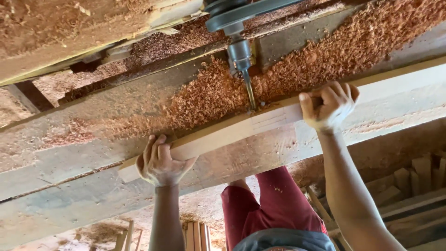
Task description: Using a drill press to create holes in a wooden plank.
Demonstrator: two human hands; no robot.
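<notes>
On the sawdust-strewn desk (69, 162) of a woodworking machine, a person holds a long pale wooden strip (223, 132) lying slantwise along the desk's near edge. The left hand (160, 162) is wrapped closed around the strip's near end; the right hand (330, 104) grips it farther along, fingers curled over the top. Between them, a drill bit (250, 93) hanging from a grey chuck (239, 55) meets the strip beside pencilled layout lines (269, 120). Reddish shavings (325, 51) lie heaped behind. The right hand sits near the bit; if the strip catches or twists, I judge the fingers could slide toward it, or the hole could wander.
</notes>
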